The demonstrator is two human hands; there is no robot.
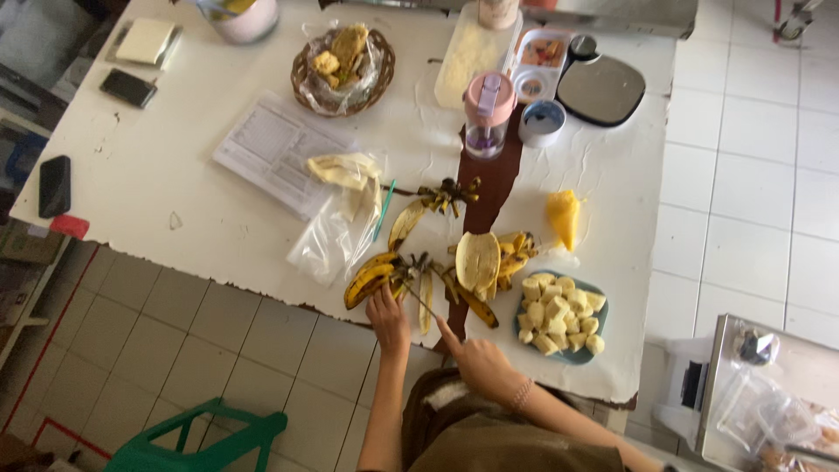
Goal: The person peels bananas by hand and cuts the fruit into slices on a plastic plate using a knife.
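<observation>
Left hand (388, 316) grasps banana bunch (371, 278) at table (175, 175) edge; right hand (476, 358) clenches knife (422, 301) near stem; blade could slip toward left fingers.

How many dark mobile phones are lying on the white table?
2. One black phone lies at the table's left edge, above a small red object. Another dark phone lies farther up, beside a pale notepad. Others may be hidden.
</observation>
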